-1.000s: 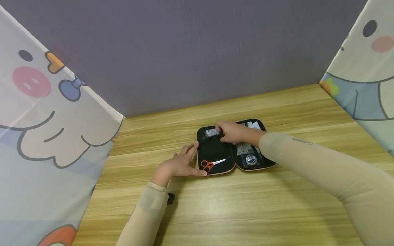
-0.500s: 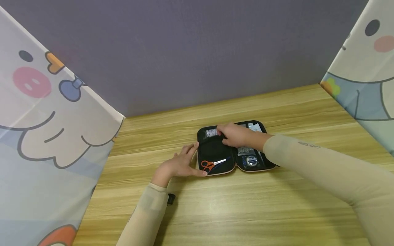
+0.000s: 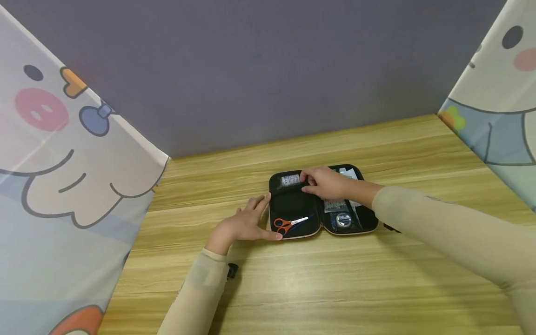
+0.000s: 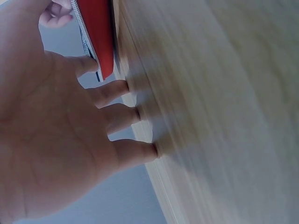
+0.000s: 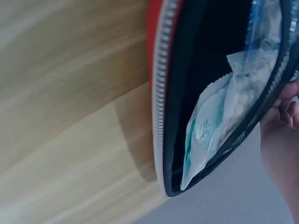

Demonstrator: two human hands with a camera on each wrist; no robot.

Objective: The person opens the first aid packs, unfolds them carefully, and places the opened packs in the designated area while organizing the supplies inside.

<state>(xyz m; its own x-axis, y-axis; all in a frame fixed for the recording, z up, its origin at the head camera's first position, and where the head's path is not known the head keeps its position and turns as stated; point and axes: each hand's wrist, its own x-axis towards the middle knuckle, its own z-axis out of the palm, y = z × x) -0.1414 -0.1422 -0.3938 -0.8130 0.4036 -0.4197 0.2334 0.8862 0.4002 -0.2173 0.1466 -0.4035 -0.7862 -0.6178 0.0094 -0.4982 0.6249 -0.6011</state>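
An unzipped, black-lined case with a red outside lies spread on the table. My left hand rests at its left edge with fingers spread; in the left wrist view several fingertips touch the table. My right hand is over the case's upper middle, fingers bent near the left half's upper pocket, where a packet with white print shows. The right wrist view shows those fingers curled at a dark edge; what they hold is hidden. Orange-handled scissors lie in the left half. The right half holds white packets and a clear-wrapped round roll.
The wood-grain table extends around the case. A grey-purple wall stands behind it, with cartoon-printed panels at both sides. A small black piece shows beside my left sleeve.
My right hand has shifted slightly right along the upper pocket, uncovering more of the packet there. The left hand stays in place at the case's edge.
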